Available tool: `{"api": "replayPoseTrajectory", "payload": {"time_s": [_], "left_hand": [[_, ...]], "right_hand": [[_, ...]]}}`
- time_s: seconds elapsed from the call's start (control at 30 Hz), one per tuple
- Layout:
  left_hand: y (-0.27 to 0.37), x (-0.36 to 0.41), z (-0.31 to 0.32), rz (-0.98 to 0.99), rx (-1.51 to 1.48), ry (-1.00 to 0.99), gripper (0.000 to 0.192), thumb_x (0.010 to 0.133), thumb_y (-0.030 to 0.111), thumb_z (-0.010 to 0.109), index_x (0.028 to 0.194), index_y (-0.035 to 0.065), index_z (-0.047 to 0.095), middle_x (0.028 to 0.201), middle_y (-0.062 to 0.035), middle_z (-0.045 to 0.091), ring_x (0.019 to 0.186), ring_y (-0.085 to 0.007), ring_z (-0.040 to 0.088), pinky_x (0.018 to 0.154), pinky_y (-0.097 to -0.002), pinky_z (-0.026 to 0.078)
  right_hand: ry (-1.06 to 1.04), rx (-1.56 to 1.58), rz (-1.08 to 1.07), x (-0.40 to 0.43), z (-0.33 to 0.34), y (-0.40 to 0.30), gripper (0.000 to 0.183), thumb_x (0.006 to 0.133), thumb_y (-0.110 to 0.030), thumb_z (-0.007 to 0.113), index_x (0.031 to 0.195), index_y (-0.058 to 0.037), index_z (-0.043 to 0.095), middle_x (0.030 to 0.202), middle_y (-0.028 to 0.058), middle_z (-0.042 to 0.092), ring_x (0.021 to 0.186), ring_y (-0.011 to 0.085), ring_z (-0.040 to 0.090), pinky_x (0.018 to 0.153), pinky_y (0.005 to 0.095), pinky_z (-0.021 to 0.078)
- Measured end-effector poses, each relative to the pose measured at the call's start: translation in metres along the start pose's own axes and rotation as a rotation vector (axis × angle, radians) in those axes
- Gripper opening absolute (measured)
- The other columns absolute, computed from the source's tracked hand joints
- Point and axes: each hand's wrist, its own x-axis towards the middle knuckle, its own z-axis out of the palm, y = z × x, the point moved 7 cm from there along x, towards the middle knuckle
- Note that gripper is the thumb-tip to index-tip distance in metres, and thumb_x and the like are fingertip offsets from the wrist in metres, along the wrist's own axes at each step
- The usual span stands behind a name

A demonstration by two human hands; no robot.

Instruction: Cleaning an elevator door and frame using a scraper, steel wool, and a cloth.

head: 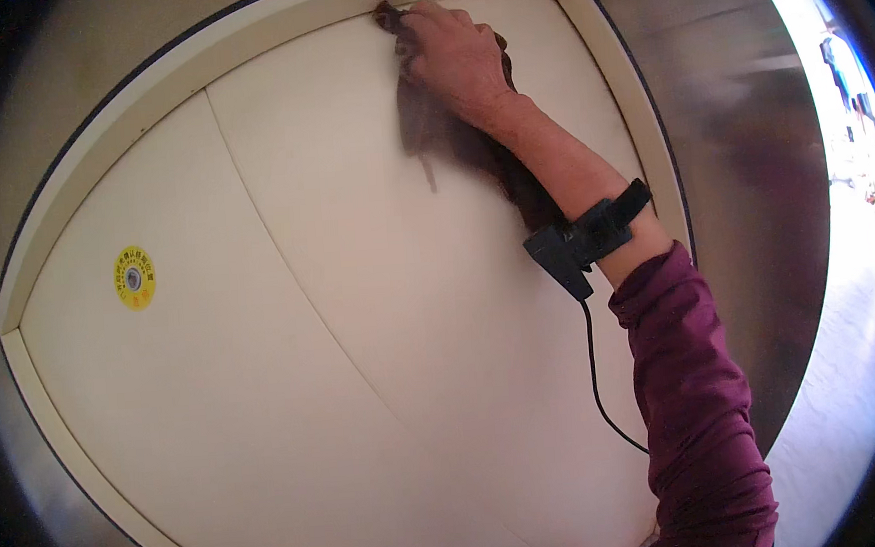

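Note:
My right hand (pixel 454 58) presses a dark brown cloth (pixel 428 120) against a cream two-panel sliding door (pixel 378 277), which looks like an elevator door. The hand is near the top of the right panel, close under the cream frame (pixel 302 26). Part of the cloth is bunched under the fingers, and a loose end hangs below the palm. A black strap device (pixel 586 242) with a thin cable (pixel 594 369) sits around my right wrist, below a rolled maroon sleeve (pixel 692 378). My left hand is out of view.
A round yellow sticker (pixel 135 278) bearing writing surrounds a metal keyhole on the left panel. A narrow seam (pixel 299 282) divides the panels. Brownish metal wall (pixel 737 142) flanks the frame. Beyond its right edge are a pale floor (pixel 828 400) and a bright, blurred area.

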Motion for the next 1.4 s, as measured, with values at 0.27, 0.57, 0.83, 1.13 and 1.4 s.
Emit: {"api": "replayPoseTrajectory", "payload": {"time_s": [0.27, 0.57, 0.83, 1.13, 1.4], "left_hand": [[-0.012, 0.001, 0.018, -0.379, -0.018, -0.472, 0.016, 0.072, 0.018, 0.057, 0.078, 0.0036, 0.053, 0.077, -0.0132, 0.052, 0.072, -0.0277, 0.05, 0.066, -0.0361, 0.042], [-0.107, -0.097, 0.096, -1.161, -1.079, -0.379, 0.028, 0.079, 0.023, 0.048, 0.099, 0.0044, 0.043, 0.101, -0.0155, 0.043, 0.094, -0.0261, 0.043, 0.08, -0.0366, 0.04], [-0.097, -0.082, 0.136, -0.927, -0.808, -0.589, 0.036, 0.085, 0.035, 0.037, 0.103, 0.0036, 0.043, 0.097, -0.0165, 0.045, 0.087, -0.0277, 0.045, 0.076, -0.038, 0.042], [-0.012, -0.01, 0.094, -0.339, -0.049, -0.971, 0.021, 0.087, 0.013, 0.03, 0.093, -0.0024, 0.043, 0.094, -0.0162, 0.046, 0.084, -0.0245, 0.045, 0.075, -0.0339, 0.042], [-0.034, -0.065, 0.084, -0.733, -0.847, -0.675, 0.023, 0.086, 0.016, 0.034, 0.097, 0.0012, 0.049, 0.101, -0.0152, 0.05, 0.095, -0.0235, 0.047, 0.085, -0.0332, 0.037]], "right_hand": [[0.041, -0.063, 0.059, 0.003, -0.004, -0.001, 0.044, 0.064, -0.015, 0.052, 0.107, -0.009, 0.048, 0.103, 0.0108, 0.048, 0.095, 0.0277, 0.046, 0.076, 0.0411, 0.0376], [0.101, -0.082, 0.102, 0.003, -0.02, 0.006, 0.045, 0.064, -0.02, 0.054, 0.108, -0.0091, 0.049, 0.105, 0.0131, 0.047, 0.095, 0.0283, 0.046, 0.075, 0.0428, 0.0392], [0.022, -0.163, 0.028, 0.005, -0.021, 0.005, 0.045, 0.065, -0.02, 0.055, 0.11, -0.0184, 0.048, 0.101, 0.0112, 0.049, 0.092, 0.0287, 0.048, 0.073, 0.0433, 0.0417], [0.043, -0.089, -0.008, 0.011, -0.025, 0.005, 0.043, 0.065, -0.019, 0.053, 0.107, -0.0145, 0.051, 0.105, 0.0138, 0.047, 0.097, 0.0316, 0.046, 0.079, 0.0404, 0.0406], [0.138, -0.164, 0.104, 0.029, -0.041, 0.007, 0.039, 0.067, -0.02, 0.051, 0.104, -0.0068, 0.051, 0.106, 0.0127, 0.047, 0.1, 0.0292, 0.044, 0.082, 0.0403, 0.0383]]}}
